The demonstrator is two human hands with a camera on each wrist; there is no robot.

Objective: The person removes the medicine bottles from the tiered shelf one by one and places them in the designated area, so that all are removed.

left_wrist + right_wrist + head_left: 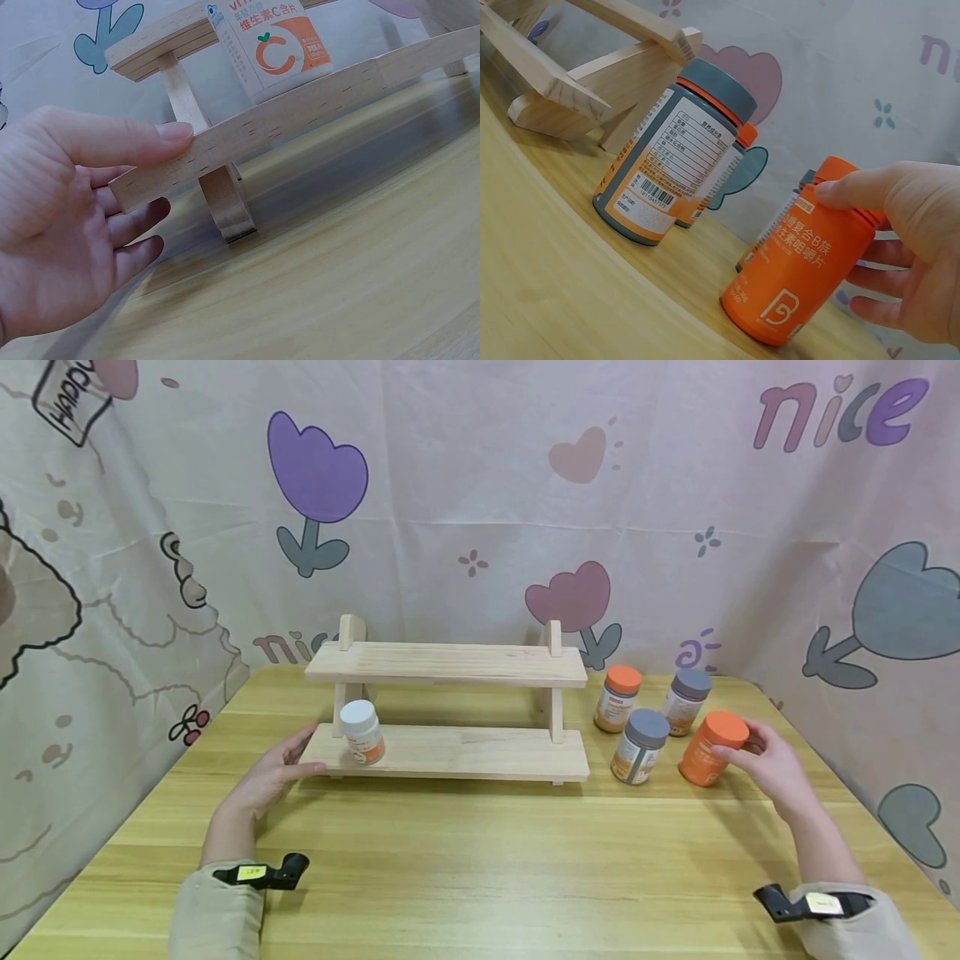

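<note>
A two-tier wooden shelf (450, 752) stands on the table. My left hand (273, 772) holds the left end of its lower board, thumb on the front edge and the other fingers around the end (127, 199). On that board, near the left side, stands a white pill bottle (362, 732) with an orange C on its label. At the right, my right hand (776, 768) grips an orange vitamin bottle (705, 760) near its cap, the thumb lying across the front (847, 187). Its base appears to be at the tabletop.
Beside the orange bottle are two grey-capped bottles, one in front (640, 747) and one behind (686, 702). An orange-capped bottle (617, 699) stands near the shelf's right end. A patterned cloth (457, 460) hangs behind the wooden table (480, 868).
</note>
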